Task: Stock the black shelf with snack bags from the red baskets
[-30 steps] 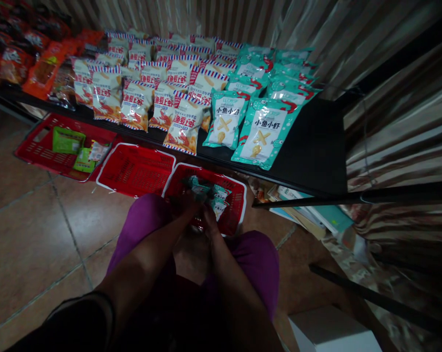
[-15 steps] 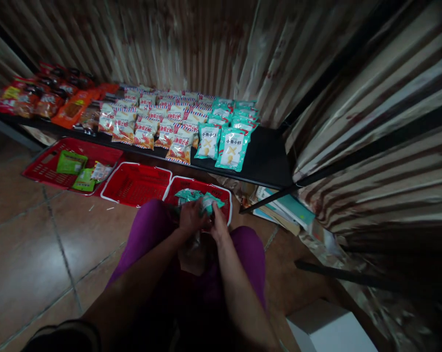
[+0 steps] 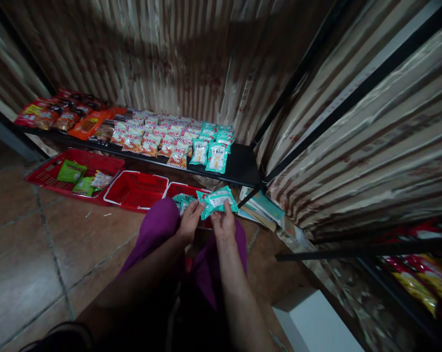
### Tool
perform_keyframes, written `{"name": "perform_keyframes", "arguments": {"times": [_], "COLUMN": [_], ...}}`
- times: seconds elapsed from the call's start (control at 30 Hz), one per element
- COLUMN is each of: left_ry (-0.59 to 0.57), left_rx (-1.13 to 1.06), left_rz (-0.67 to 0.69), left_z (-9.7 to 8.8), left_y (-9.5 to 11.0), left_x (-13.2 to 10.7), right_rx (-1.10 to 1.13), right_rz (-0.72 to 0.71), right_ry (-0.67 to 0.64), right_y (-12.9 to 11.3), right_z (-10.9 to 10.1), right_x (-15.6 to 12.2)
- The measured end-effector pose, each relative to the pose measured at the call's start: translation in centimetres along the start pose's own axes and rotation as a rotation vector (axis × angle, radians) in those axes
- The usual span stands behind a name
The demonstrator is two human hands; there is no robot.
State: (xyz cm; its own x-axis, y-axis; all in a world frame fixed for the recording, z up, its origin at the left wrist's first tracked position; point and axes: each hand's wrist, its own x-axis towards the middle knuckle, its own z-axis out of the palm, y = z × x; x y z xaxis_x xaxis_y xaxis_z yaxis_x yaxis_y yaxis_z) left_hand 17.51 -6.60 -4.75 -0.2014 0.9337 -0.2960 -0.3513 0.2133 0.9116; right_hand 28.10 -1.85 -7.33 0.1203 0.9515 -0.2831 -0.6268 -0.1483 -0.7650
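Note:
Between both hands I hold a teal snack bag (image 3: 218, 200), above the right-hand red basket. My left hand (image 3: 191, 220) pinches its left end. My right hand (image 3: 224, 221) grips its lower right side, the thumb lying on top. Below, more teal snack bags (image 3: 182, 199) lie in that red basket (image 3: 187, 187), which my hands and the held bag partly cover. Upright on the black shelf (image 3: 241, 164) in front stand teal-and-white snack bags (image 3: 218, 156), to the right of several white-and-orange snack bags (image 3: 178, 154).
A middle red basket (image 3: 140, 188) and a left red basket (image 3: 47, 171) with green packets (image 3: 72, 171) stand below the shelf. Papers and folders (image 3: 263, 208) lie under its right end. A white box (image 3: 318, 322) sits lower right; other snack bags (image 3: 414, 283) show at far right.
My hands have lifted a teal bag up out of the right basket and spread it flat between them. The view has turned to the right, bringing the far-right snack bags into sight.

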Motion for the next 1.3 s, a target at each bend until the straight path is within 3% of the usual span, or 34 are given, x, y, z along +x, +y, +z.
{"name": "perform_keyframes", "arguments": {"times": [0.2,0.3,0.43,0.67,0.87,1.1,1.3], "left_ry": [0.055,0.099,0.123,-0.093,-0.296,-0.366,-0.259], "left_rx": [-0.13,-0.121,-0.123,0.157,0.415,0.481,0.325], "left_rz": [0.055,0.101,0.165,0.221,0.351,0.307,0.324], "left_z": [0.3,-0.2,-1.2,-3.5,-3.6,-2.8,-2.1], "left_y": [2.0,2.7,4.4,8.5,9.8,10.4,10.3], "left_x": [-0.4,-0.1,0.7,2.2,2.3,1.8,0.8], "right_rx": [0.11,0.132,0.098,-0.117,-0.3,-0.36,-0.335], "right_rz": [-0.003,0.062,0.131,0.044,-0.082,-0.062,-0.138], "right_ry": [0.008,0.008,-0.088,-0.122,-0.233,-0.304,-0.15], "right_y": [-0.6,-0.8,-1.4,-3.0,-4.0,-4.7,-4.0], "right_z": [1.8,1.8,1.2,0.8,1.7,2.5,2.7], "right_x": [-1.9,-2.7,-3.5,-4.0,-5.3,-6.3,-5.2]}}
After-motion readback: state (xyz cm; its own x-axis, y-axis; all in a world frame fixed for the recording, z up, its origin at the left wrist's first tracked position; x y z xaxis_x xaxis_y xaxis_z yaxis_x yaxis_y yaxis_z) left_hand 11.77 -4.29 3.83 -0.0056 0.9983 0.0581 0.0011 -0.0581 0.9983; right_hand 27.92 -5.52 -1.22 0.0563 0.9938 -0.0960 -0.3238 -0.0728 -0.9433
